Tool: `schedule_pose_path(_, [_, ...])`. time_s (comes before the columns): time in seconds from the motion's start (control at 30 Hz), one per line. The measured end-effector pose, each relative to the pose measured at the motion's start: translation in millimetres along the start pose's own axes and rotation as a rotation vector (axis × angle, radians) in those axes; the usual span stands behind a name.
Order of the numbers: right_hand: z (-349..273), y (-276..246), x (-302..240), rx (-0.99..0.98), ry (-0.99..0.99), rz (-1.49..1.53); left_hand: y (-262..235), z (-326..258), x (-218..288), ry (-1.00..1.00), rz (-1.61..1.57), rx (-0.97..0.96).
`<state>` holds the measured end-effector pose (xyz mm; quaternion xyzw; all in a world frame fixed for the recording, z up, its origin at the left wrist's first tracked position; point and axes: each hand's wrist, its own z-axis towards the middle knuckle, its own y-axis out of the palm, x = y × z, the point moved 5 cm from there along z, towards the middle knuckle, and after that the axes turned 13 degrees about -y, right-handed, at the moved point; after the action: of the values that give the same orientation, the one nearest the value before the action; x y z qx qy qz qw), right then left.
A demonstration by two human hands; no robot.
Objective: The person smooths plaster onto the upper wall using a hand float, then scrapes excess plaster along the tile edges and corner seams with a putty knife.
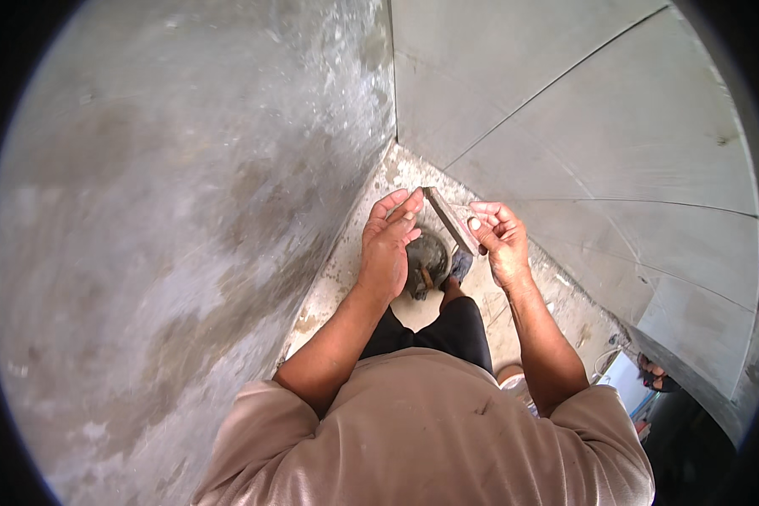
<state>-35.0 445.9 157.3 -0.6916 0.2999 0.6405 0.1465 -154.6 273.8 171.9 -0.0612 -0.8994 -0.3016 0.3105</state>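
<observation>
A narrow, flat grey-brown piece (452,222), seen mostly edge-on, slants between my hands at about chest height. It may be a float, but its kind cannot be made out for sure. My right hand (504,244) grips its near, right side, with the thumb against it and the other fingers partly behind. My left hand (388,240) is raised by the far end, its fingers loosely bent and apart; whether a fingertip touches the piece I cannot tell. Below them on the floor stands a dark round bucket (431,244), partly hidden, with a brown-handled tool (427,278) at it.
A smeared grey plaster wall (185,211) rises close on my left. Large grey panels with dark seams (599,126) form the right wall, meeting it in a corner. Pale, spattered floor (312,308) narrows toward that corner. Various items (628,384) lie at the lower right.
</observation>
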Motion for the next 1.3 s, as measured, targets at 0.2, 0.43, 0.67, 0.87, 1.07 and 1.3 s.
schedule_pose_path(0.2, [-8.7, 2.8, -41.0, 0.048, -0.210, -0.053, 39.1, -23.1, 25.1, -0.081, -0.070, -0.005])
schedule_pose_path(0.43, [-33.8, -51.0, -53.6, 0.274, -0.249, -0.433, 82.6, -12.3, 96.1, 0.302, -0.099, -0.213])
schedule_pose_path(0.67, [-94.6, -140.8, -47.5, 0.270, -0.178, -0.679, 134.3, 29.8, 215.1, 1.171, 0.963, 0.372])
schedule_pose_path(0.87, [-151.9, -224.7, -21.0, 0.525, -0.090, -0.598, 150.7, 84.9, 238.9, 0.969, 1.377, 0.666])
schedule_pose_path(1.07, [-183.8, -266.9, -5.9, 0.600, -0.076, -0.533, 156.3, 105.5, 227.5, 1.002, 1.462, 0.747])
schedule_pose_path(1.3, [-179.4, -274.8, -6.3, 0.626, -0.059, -0.505, 166.1, 92.8, 239.6, 1.099, 1.365, 0.728])
